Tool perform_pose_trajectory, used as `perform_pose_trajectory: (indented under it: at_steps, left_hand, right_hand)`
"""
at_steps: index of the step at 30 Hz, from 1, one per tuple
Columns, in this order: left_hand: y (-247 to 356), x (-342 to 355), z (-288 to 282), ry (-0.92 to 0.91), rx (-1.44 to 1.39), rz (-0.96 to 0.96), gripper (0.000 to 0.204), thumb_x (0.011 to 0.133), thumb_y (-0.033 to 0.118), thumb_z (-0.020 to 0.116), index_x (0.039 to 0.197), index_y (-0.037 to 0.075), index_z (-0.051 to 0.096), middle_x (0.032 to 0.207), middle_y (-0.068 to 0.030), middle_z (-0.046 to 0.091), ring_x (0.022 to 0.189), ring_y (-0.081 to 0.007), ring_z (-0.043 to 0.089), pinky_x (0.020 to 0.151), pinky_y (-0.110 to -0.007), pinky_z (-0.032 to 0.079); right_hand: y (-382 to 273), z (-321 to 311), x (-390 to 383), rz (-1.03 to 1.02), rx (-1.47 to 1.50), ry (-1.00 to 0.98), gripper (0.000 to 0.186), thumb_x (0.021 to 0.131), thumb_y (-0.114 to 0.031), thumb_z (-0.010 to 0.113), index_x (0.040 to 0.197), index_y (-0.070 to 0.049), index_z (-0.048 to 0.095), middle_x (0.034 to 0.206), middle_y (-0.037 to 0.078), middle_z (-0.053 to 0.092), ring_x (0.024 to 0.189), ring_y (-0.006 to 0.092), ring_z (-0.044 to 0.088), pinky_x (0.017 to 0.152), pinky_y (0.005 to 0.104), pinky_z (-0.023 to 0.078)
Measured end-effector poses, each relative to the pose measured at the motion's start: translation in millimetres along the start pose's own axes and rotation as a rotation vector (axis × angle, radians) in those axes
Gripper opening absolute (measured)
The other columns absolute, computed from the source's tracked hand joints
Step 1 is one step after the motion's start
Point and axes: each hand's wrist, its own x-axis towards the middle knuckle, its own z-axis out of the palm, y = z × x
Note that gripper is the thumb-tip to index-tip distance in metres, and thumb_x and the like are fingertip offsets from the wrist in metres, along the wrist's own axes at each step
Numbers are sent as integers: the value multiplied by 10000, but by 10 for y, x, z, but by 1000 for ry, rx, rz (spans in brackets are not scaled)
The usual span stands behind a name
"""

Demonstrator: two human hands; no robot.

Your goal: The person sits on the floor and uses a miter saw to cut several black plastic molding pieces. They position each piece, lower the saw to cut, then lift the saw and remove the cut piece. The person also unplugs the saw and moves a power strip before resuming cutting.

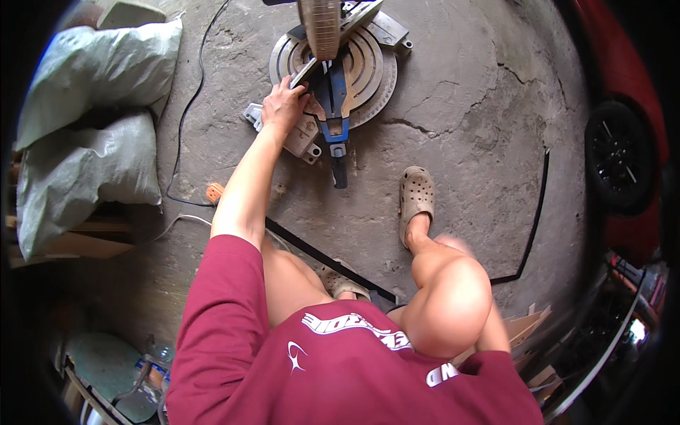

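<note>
Your left hand (283,106) sits on the left side of the miter saw (333,71), fingers spread flat on the round turntable next to the fence, pressing rather than gripping. The saw stands on the cracked concrete floor (453,127) straight ahead of you, blue handle pointing back at your foot. The saw head hangs over the table centre, blurred at the top edge; can't tell if anything lies under the blade.

Your right hand isn't visible, it's hidden behind your bent knee (450,304), so can't tell its state.

To do this well: keep those left fingertips clear of the blade line, they look close to the slot. Press down and toward the fence, wrist straight. You're crouched with one sandal (416,202) near the base, so get stable before you lean in. The black cable (188,106) loops left of the saw; keep it out from under your feet.
</note>
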Motion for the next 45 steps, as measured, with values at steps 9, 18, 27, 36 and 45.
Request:
perform_pose_trajectory:
  at_steps: [9,18,27,36,45]
  left_hand:
    - [-45,-48,-49,-20,45,-43,288,845,361,711,1118,270,721,1285,-108,600,1036,-310,664,811,-429,561]
    - [203,7,-198,-126,100,-134,304,866,361,693,1160,284,706,1303,-80,592,973,-341,680,797,-445,552]
    - [747,-653,-575,-4,38,96,824,786,148,758,1511,176,367,1524,-224,344,1395,-409,349,1145,-466,314]
    - [1514,-1259,-721,-296,-571,-315,203,942,198,655,1035,32,585,862,-136,677,794,-219,645,745,-341,492]
    - [2246,-2059,-374,-234,-762,-393,108,940,103,596,963,42,510,735,-49,516,674,-147,507,625,-327,434]
  right_hand:
    - [-1446,562,-845,-319,610,-227,549,814,-272,715,1263,-48,493,1104,154,560,1069,307,544,893,430,438]
    - [-2277,866,-146,-507,801,-233,680,778,-336,761,1328,-54,478,1157,144,564,1089,308,561,927,420,425]
    - [-1665,1004,-459,-302,812,-345,574,789,-329,739,1244,-52,524,1099,141,590,1064,316,573,913,443,424]
    - [-916,1207,-1245,-41,705,-603,473,800,-322,718,1159,-51,570,1040,138,616,1040,324,585,898,466,423]
    - [122,593,-1645,136,423,-296,365,719,-233,789,1005,-89,613,1072,141,637,1153,327,553,1016,509,383]
